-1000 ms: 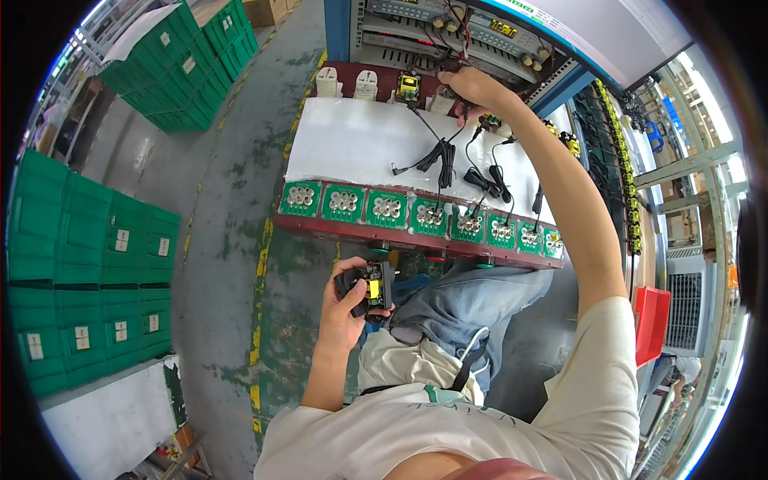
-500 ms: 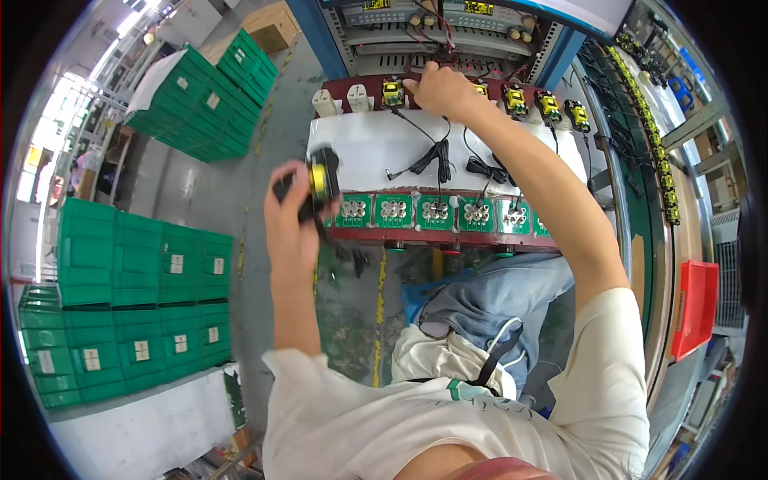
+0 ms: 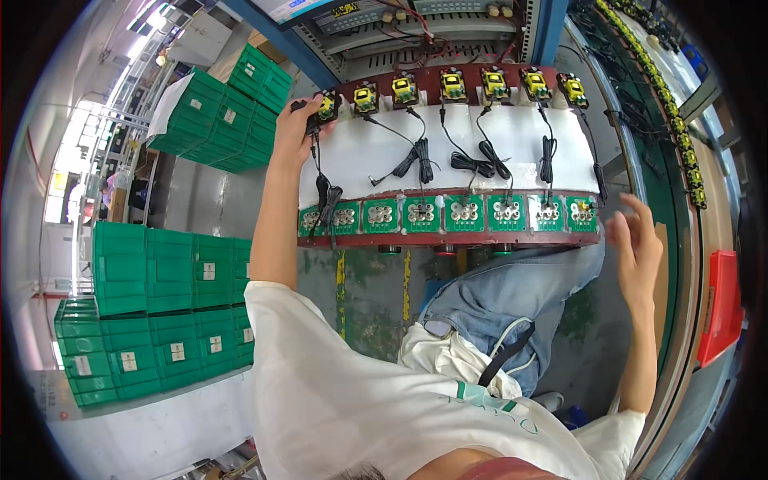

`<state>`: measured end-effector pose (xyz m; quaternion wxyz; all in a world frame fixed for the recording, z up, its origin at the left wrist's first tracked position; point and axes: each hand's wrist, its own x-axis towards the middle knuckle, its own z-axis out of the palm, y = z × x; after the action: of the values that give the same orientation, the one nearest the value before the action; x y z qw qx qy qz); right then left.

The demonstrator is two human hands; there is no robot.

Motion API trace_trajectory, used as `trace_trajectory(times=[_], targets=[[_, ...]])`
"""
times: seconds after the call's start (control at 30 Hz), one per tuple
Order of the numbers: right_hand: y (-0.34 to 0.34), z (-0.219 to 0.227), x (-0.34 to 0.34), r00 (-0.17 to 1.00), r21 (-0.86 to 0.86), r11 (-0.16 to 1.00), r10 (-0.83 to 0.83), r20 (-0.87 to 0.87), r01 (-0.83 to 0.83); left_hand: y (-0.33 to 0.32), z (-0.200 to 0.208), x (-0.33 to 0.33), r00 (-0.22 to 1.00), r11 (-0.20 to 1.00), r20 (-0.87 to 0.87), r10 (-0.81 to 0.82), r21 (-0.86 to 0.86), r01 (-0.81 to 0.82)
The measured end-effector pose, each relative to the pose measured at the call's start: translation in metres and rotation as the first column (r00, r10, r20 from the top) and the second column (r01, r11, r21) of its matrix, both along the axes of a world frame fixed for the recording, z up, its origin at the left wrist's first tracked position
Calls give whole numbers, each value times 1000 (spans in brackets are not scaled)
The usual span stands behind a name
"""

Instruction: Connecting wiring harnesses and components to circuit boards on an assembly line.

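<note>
At the left end of the dark red rail, my left hand is closed round an open-cased power adapter with a yellow transformer. Its black cable hangs in a bundle over the front circuit boards. Fingers apart and holding nothing, my right hand hovers off the right end of the fixture, nearest the last green circuit board. More of these adapters, such as one in the middle, line the rail. Their tied black leads lie across the white sheet.
Racked instruments with red wires stand behind the rail. Green crates are stacked at the left. To the right are a metal rail, a belt with a line of yellow adapter parts and a red bin.
My left hand has carried the adapter from the front left up to the rail's left end. My right hand has left the back row and come down to the right side. The view has shifted.
</note>
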<state>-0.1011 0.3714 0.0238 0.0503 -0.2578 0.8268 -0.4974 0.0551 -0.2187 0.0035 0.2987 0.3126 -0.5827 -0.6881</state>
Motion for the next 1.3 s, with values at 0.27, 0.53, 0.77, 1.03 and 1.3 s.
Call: trace_trajectory(times=[0.27, 0.53, 0.77, 1.03, 1.3], targets=[[84, -52, 7, 978, 18, 995, -102, 183, 100, 18, 32, 0, 948, 981, 318, 0, -183, 61], [93, -80, 16, 979, 44, 996, -89, 186, 83, 2, 54, 12, 712, 842, 642, 286, -523, 134], [96, -96, 20, 970, 116, 993, -18, 243, -10, -72, 15, 4, 513, 609, 771, 377, -624, 489], [87, -106, 36, 982, 258, 949, 164, 98, -184, -75, 1, 2, 488, 353, 685, 541, -712, 608], [89, -114, 50, 966, 366, 900, 259, -12, -237, 210, 8, 25, 759, 425, 584, 287, -788, 446]])
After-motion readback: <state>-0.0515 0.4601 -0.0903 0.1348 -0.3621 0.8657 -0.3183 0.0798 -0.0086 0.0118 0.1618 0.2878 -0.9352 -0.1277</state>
